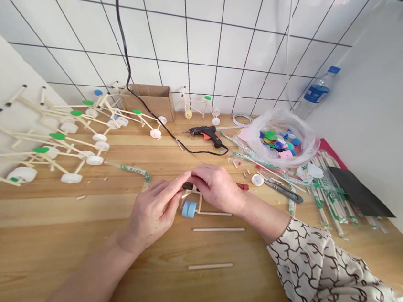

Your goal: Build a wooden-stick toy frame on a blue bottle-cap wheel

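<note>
My left hand (154, 211) and my right hand (217, 186) meet at the fingertips over a small stick frame (200, 203) with a light blue wheel (188, 209). Both are closed around a small dark piece (188, 185) at the top of the frame. The fingers cover much of this piece, so its shape is partly hidden. Under my right hand, a thin stick of the frame runs to the right. Two loose wooden sticks, one upper (218, 229) and one lower (210, 266), lie nearer to me on the table. A red object (243, 187) shows just beyond my right wrist.
Several stick models with white wheels (94, 160) stand at the left. Behind my hands lie a black glue gun (206, 133) and its cable, near a cardboard box (152, 102). A bag of coloured caps (289, 141), a cutter (283, 190), wrapped sticks (326, 193) and a bottle (316, 93) are at the right.
</note>
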Motion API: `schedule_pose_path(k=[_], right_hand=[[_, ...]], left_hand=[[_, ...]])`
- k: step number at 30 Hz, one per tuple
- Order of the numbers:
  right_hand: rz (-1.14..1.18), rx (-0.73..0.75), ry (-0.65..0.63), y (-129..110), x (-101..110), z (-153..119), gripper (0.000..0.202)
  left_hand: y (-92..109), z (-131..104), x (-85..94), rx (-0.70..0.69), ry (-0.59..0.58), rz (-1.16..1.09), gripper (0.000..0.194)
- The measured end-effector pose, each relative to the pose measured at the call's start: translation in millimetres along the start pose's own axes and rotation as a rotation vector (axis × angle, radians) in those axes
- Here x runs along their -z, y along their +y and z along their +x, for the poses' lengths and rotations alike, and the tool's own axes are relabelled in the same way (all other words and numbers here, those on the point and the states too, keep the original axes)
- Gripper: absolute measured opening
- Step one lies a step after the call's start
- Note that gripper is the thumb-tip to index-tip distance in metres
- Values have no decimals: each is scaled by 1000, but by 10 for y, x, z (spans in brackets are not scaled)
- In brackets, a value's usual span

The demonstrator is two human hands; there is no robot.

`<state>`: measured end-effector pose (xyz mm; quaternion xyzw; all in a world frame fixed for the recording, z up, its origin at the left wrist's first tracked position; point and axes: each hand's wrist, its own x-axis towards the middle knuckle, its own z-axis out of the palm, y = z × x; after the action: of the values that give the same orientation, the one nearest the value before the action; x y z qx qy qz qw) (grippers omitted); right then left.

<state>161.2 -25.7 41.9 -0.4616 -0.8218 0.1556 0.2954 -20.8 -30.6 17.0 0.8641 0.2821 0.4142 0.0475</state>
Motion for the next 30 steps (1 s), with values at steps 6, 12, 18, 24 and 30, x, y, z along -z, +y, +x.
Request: schedule_pose_path(k=[6,12,18,24,30], right_hand=[[22,-8,-7,-5,-1,-1,16],[18,-12,-10,-10,6,-1,17],[30,-9,-13,-9,12,-1,16],[33,-5,-5,-13,18,-18,16],[5,0,-5,-11,39,-22,10]], left_hand=[[7,8,7,5,-2,6,55],[8,9,7,9,-8,2,57],[8,7,11,6,-10,5,57],[-10,-6,3,2,6,4,56],[-11,-3,2,8,10,17,55]])
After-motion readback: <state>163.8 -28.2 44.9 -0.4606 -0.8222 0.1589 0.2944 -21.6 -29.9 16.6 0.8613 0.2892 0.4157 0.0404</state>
